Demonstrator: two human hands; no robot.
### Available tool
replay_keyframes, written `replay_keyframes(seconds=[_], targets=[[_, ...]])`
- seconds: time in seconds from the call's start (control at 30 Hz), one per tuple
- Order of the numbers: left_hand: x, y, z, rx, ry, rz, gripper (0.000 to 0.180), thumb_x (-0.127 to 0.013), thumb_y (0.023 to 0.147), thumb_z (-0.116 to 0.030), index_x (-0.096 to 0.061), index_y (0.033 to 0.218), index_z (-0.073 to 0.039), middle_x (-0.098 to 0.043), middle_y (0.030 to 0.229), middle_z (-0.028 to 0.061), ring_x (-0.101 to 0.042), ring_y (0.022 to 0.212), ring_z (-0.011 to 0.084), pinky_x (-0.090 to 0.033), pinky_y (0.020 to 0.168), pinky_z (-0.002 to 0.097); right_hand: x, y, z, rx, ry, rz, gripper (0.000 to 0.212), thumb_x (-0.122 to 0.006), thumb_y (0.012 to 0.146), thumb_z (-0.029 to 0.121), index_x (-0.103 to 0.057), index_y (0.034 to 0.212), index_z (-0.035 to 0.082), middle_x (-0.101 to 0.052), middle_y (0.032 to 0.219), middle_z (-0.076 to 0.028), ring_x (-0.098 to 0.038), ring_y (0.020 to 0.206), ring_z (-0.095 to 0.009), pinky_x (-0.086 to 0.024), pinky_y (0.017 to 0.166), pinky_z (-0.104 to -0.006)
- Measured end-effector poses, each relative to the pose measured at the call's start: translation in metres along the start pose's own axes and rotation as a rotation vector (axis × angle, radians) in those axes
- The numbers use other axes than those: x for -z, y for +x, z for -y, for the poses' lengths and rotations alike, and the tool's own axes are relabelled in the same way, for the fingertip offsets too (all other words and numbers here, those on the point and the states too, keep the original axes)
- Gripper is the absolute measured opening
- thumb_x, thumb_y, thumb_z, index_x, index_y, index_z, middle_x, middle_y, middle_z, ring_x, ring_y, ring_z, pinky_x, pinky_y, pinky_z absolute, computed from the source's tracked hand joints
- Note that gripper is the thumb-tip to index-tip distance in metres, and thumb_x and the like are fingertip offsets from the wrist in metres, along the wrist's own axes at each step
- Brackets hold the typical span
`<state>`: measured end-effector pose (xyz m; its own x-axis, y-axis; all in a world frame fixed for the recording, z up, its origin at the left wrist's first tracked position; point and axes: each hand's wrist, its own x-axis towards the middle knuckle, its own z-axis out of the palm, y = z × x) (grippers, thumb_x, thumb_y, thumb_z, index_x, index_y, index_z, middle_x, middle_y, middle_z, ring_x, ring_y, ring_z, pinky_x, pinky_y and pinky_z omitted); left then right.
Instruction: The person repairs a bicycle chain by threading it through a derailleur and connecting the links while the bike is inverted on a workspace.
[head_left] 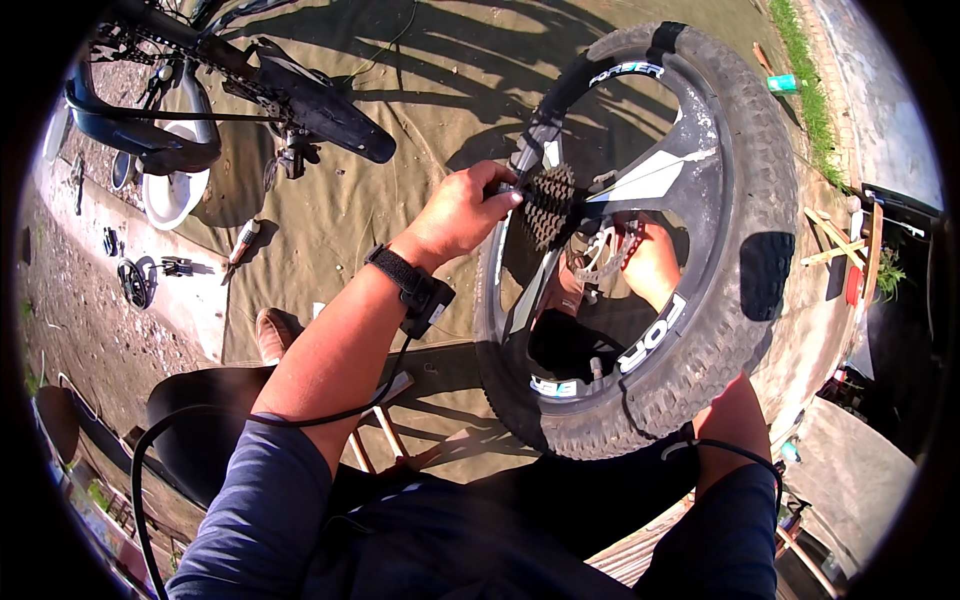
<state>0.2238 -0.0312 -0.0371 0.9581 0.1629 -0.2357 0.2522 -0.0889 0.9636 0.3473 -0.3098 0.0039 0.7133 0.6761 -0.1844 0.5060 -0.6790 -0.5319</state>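
Note:
A bicycle wheel (760, 180) with a knobby black tyre and broad black-and-white spokes stands tilted in front of me. A cassette of stacked sprockets (551, 208) sits at its hub. My left hand (462, 212) is at the outer side of the cassette, thumb and fingers pinched together on a small dark part that I cannot make out. Behind the wheel, my right hand (652, 262) shows between the spokes, beside the brake disc (603, 255). Its fingers are mostly hidden by the disc and hub.
A dark bicycle frame (190, 135) lies at the upper left, near a white bowl (178, 195). A screwdriver-like tool (243, 243) and several small parts lie left on the ground. A tan cloth (420, 110) spreads beneath. Wooden pieces (845, 245) stand at the right.

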Motion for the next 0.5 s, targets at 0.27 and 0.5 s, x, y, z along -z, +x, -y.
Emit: replay_keyframes(seconds=[0.27, 0.5], targets=[[0.007, -0.007, -0.015, 0.076, 0.044, 0.019, 0.026, -0.065, 0.095, -0.015, -0.064, 0.114, 0.003, -0.07, 0.084, 0.0084, -0.067, 0.078, 0.0144, -0.053, 0.074, 0.0303, 0.0, -0.005, 0.002, -0.023, 0.012, -0.001, 0.017, -0.065, 0.086, 0.01, -0.066, 0.1, 0.0, -0.067, 0.09, -0.017, -0.065, 0.083, -0.034, -0.051, 0.075, -0.0403], [0.002, -0.009, -0.005, 0.066, -0.023, -0.022, 0.024, -0.065, 0.095, -0.013, -0.064, 0.112, 0.003, -0.07, 0.085, 0.0087, -0.067, 0.075, 0.0144, -0.054, 0.071, 0.0303, 0.001, -0.003, 0.006, -0.024, 0.021, 0.008, 0.018, -0.065, 0.087, 0.011, -0.065, 0.102, 0.0, -0.067, 0.092, -0.017, -0.065, 0.084, -0.033, -0.051, 0.076, -0.0399]])
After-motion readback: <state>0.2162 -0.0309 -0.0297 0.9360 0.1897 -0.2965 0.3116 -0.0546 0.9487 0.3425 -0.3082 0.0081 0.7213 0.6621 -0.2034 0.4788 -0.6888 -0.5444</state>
